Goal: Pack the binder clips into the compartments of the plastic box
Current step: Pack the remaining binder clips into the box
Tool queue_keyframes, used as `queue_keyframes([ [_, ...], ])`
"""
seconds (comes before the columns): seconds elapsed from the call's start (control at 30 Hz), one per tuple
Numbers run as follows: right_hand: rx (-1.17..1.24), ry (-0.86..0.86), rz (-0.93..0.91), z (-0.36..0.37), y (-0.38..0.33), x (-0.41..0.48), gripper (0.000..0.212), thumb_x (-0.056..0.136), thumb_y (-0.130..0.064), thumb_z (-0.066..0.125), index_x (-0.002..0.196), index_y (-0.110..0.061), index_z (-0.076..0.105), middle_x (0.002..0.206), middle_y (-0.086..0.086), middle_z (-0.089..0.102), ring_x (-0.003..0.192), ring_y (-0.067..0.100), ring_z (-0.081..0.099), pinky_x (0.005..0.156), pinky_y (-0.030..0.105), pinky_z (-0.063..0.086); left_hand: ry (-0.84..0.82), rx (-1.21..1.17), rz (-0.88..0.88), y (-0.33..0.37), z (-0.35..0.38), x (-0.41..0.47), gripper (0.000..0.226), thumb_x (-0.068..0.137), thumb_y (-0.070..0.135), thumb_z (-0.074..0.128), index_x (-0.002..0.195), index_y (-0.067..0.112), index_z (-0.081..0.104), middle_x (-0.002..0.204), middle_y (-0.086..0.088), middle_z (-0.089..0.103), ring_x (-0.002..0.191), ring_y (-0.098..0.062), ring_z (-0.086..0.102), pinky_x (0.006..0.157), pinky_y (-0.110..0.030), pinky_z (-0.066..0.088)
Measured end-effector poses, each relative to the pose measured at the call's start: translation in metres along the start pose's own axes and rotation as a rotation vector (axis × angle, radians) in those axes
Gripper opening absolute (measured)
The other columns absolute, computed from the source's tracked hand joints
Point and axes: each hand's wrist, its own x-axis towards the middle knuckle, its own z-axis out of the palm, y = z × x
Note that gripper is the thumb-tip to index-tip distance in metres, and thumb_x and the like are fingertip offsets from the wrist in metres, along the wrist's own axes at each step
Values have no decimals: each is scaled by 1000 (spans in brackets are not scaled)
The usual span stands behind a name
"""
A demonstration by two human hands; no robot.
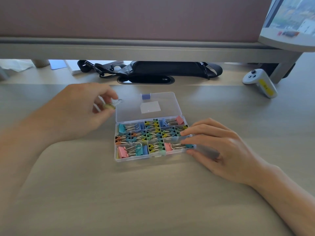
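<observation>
A clear plastic box (154, 157) lies open on the desk, its lid (133, 108) folded back flat. Its compartments hold many coloured binder clips (153, 134) in pink, blue, teal, yellow, green and orange. My left hand (80, 109) hovers just left of the lid and pinches a yellowish binder clip (110, 105) with its wire handles pointing right. My right hand (216, 147) rests at the box's right side, fingertips lying over the right compartments and thumb against the front right corner.
A black bag with straps (163, 68) lies behind the box under a raised shelf (136, 48). A white controller with a yellow label (260, 82) sits at the right. Papers (75, 66) lie at the back left; a monitor (289, 23) stands top right.
</observation>
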Motion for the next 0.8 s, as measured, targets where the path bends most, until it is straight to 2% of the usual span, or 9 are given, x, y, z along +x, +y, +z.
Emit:
queue_keyframes([
  [0.03,1,3,1,0,0,0,20,98,-21,74,116,-14,78,128,-6,69,118,16,62,99,32,53,22,-39,24,9,0,-1,25,87,17,74,107,31,67,94,18,67,83,-1,66,67,-9,49],
  [0.1,1,14,2,-1,-1,1,22,98,-24,73,118,-15,77,128,-6,69,118,15,61,101,30,52,12,-155,85,31,5,-4,28,87,15,75,110,30,68,96,18,71,89,2,68,75,-5,50],
  [0.23,13,91,21,-3,-4,1,29,97,-27,74,121,-11,74,126,-2,68,118,16,62,101,30,50,-71,-382,165,67,26,-15,30,84,15,80,107,30,72,98,19,74,94,-3,72,86,-18,57],
  [0.37,177,300,156,-5,-14,7,34,90,-20,77,123,-18,67,116,-7,70,106,12,68,94,25,53,-105,-625,84,86,44,-23,23,84,8,80,100,25,77,103,18,77,96,-4,74,90,-21,58],
  [0.47,458,343,265,2,-24,15,29,87,-15,79,115,-18,70,99,-3,76,90,17,75,86,24,58,-100,-763,66,93,47,-24,25,85,-1,77,98,20,78,104,16,77,97,-5,74,89,-17,56],
  [0.57,595,382,318,6,-30,19,12,89,-12,78,100,-16,75,90,-2,78,83,16,76,82,22,59,-111,-871,10,96,49,-25,23,86,-3,75,99,16,78,100,12,79,95,-6,75,84,-16,57],
  [0.63,681,450,350,6,-34,22,8,87,-13,74,95,-16,76,87,-2,79,81,13,76,79,20,59,-97,-952,-47,98,51,-25,19,86,-2,75,98,12,77,95,6,80,91,-9,77,78,-16,57],
  [0.8,821,562,394,7,-42,29,12,85,-10,70,96,-11,74,84,1,80,73,11,76,73,18,59,-43,-1162,-161,105,56,-27,18,79,7,77,97,8,77,90,-3,81,85,-14,78,74,-19,59],
])
